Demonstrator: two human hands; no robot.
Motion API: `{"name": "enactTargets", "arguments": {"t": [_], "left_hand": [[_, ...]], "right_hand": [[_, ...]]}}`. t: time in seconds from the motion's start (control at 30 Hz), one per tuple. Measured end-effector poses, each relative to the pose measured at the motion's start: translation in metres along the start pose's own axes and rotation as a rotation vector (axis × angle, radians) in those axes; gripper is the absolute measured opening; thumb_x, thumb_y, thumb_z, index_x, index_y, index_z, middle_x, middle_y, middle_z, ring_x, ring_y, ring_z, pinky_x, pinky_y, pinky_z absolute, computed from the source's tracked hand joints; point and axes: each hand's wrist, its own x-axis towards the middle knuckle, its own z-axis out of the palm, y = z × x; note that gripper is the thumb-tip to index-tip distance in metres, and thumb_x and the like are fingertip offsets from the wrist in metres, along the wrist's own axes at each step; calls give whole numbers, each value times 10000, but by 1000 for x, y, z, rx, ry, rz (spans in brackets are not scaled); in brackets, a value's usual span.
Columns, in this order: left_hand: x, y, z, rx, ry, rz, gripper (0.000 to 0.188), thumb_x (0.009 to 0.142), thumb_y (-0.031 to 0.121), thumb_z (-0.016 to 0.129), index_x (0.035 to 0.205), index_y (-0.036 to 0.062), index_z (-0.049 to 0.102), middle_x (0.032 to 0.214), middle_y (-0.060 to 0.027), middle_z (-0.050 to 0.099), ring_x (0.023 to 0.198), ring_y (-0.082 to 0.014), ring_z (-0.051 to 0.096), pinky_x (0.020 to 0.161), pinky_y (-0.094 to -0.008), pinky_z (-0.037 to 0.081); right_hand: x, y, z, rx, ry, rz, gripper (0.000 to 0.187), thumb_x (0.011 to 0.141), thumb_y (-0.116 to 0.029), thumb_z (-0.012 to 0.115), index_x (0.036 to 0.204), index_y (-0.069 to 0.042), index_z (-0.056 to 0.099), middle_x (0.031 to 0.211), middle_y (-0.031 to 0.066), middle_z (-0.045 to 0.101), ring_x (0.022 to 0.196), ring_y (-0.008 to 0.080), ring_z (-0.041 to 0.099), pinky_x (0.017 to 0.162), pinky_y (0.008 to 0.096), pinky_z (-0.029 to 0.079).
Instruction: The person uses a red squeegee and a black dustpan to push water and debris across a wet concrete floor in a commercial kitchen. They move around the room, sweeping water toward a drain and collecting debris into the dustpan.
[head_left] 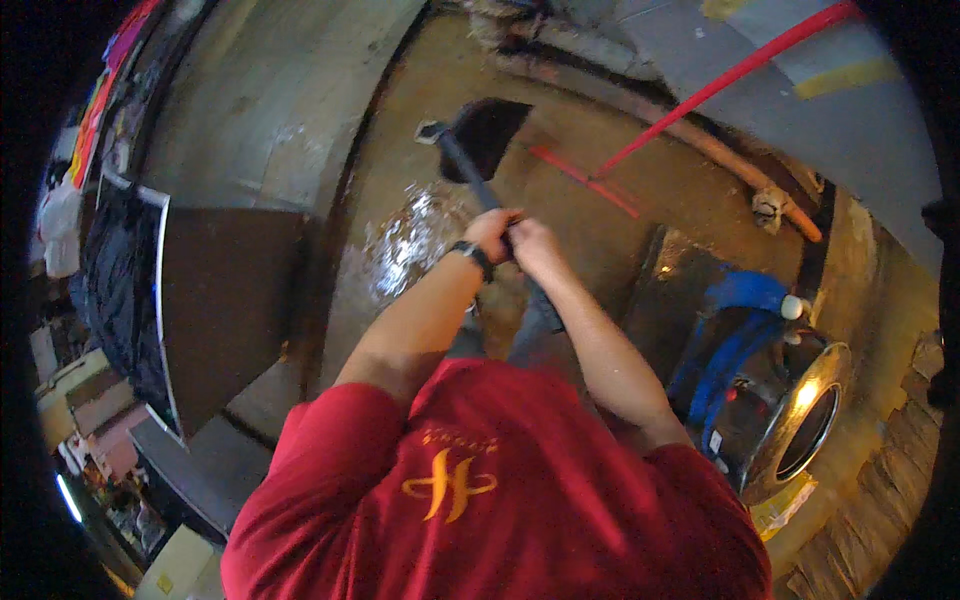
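Note:
My left hand (488, 236), with a dark watch at its wrist, and my right hand (534, 246) are closed close together around a dark pole (467, 165). The pole slants away to the far left and has a pale grey end. Beside and behind its far part is a black, broad shape (503, 128); I cannot tell whether it is a blade on the pole or something separate. A shiny patch (408, 240) shows on the brown wet floor (400, 185) left of my hands. Right of the pole, a red T-shaped floor squeegee (588, 179) rests on the floor, its long red handle rising to the far right.
A dark brown panel (235, 310) with a pale edge stands at the left. On the right are a blue hose (725, 350) and a round metal-rimmed drum (800, 425). An orange pipe (720, 150) runs along the far right side.

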Motion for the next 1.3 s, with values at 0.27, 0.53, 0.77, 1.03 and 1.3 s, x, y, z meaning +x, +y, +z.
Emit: {"name": "enactTargets", "arguments": {"t": [0.27, 0.53, 0.77, 1.03, 1.3], "left_hand": [[-35, 46, -46, -170, 352, 283, 143, 923, 102, 586, 825, 61, 490, 627, -39, 464, 511, -178, 453, 475, -334, 448], [-87, -9, -149, -435, 393, 393, 233, 963, 168, 608, 765, 80, 520, 552, 17, 465, 419, -138, 436, 426, -279, 431], [-111, -31, -209, -670, 478, 368, 141, 915, 69, 669, 838, 50, 553, 563, 11, 514, 421, -119, 470, 432, -264, 486], [-120, -32, -264, -518, 270, 303, 179, 976, 124, 607, 857, 51, 496, 589, -12, 509, 448, -121, 481, 426, -272, 483], [-113, -50, -286, -517, 162, 190, 234, 990, 179, 599, 822, 60, 489, 611, -7, 518, 471, -128, 500, 471, -294, 460]], "right_hand": [[122, -57, -293, -1908, 246, -326, 323, 864, -262, 644, 1134, -107, 732, 1200, 124, 659, 1191, 344, 549, 1051, 670, 260], [178, -49, -415, -1908, 17, -249, 199, 909, -190, 580, 960, -124, 760, 946, 107, 744, 899, 293, 726, 779, 472, 546], [104, -29, -430, -1789, -42, -205, 160, 887, -140, 600, 943, -43, 714, 958, 195, 718, 900, 371, 709, 772, 489, 568], [-152, 50, -419, -1444, 133, 284, 319, 899, -312, 675, 1077, -48, 672, 1004, 212, 701, 957, 413, 671, 787, 504, 522], [-344, 202, -272, -575, 236, 716, 401, 930, -381, 659, 1211, -95, 672, 765, 123, 672, 684, 230, 657, 616, 406, 498]]}}
